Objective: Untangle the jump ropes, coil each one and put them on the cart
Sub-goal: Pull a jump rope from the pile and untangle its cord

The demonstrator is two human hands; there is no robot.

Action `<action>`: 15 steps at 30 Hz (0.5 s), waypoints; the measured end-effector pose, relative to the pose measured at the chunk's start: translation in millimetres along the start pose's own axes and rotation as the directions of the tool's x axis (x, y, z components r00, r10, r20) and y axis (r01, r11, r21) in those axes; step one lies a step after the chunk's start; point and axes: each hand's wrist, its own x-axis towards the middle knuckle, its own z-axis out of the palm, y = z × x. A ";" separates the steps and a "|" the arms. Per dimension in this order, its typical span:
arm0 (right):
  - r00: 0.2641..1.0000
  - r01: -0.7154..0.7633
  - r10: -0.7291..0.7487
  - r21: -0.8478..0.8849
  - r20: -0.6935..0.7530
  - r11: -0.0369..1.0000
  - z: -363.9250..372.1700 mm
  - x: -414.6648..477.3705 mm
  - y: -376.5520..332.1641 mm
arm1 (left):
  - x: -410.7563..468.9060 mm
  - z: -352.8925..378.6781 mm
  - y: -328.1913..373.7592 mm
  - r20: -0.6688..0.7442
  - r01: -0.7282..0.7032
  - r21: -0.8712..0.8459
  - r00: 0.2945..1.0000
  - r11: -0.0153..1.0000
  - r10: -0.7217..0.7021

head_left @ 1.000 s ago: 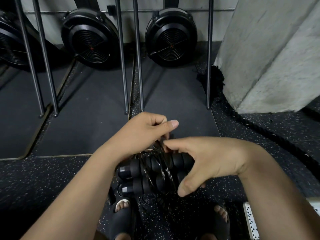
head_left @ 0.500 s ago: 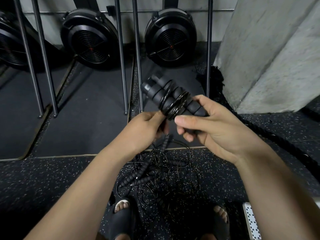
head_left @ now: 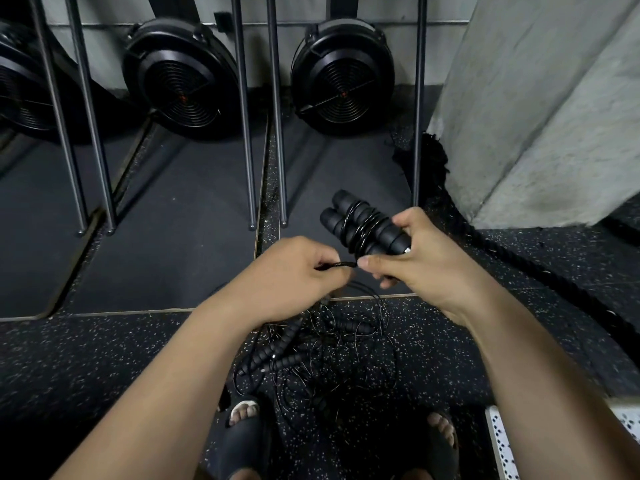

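Above the speckled floor (head_left: 104, 358), the right hand (head_left: 426, 268) grips a wound jump rope (head_left: 360, 223) by its paired handles; the left hand (head_left: 294, 271) pinches its loose cord (head_left: 341, 264). Between the feet (head_left: 242, 410), more ropes (head_left: 311, 355) lie tangled. A white perforated panel (head_left: 502, 441) is cut off lower right.

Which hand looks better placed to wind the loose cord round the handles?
Probably the left: the left hand pinches the loose cord, while the right hand is busy gripping the wound handles.

Black speckled rubber floor (head_left: 104, 358), dark mats (head_left: 166, 237), upright metal poles (head_left: 246, 133), round black fan housings (head_left: 343, 74) against a pale wall (head_left: 107, 32), grey concrete pillar (head_left: 536, 116) at right, thick rope (head_left: 519, 254) at its base.
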 end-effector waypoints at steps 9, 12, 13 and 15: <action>0.963 0.009 0.088 -0.357 0.255 0.934 9.4 -9.3 -3.3 | -5.5 -7.7 -5.4 -0.040 -0.053 -0.093 0.998 0.994 0.050; 0.871 0.063 0.126 -0.362 0.475 0.930 14.4 -17.1 -7.8 | -4.7 -6.3 -6.2 0.024 -0.050 -0.183 0.998 0.982 0.055; 0.832 0.085 0.123 -0.344 0.541 0.935 15.1 -19.6 -9.8 | -4.5 -5.7 -6.6 0.041 -0.052 -0.206 0.997 0.977 0.062; 0.760 0.121 0.100 -0.291 0.643 0.949 14.1 -24.9 -16.0 | -5.1 -7.3 -6.4 0.068 -0.069 -0.251 0.994 0.966 0.089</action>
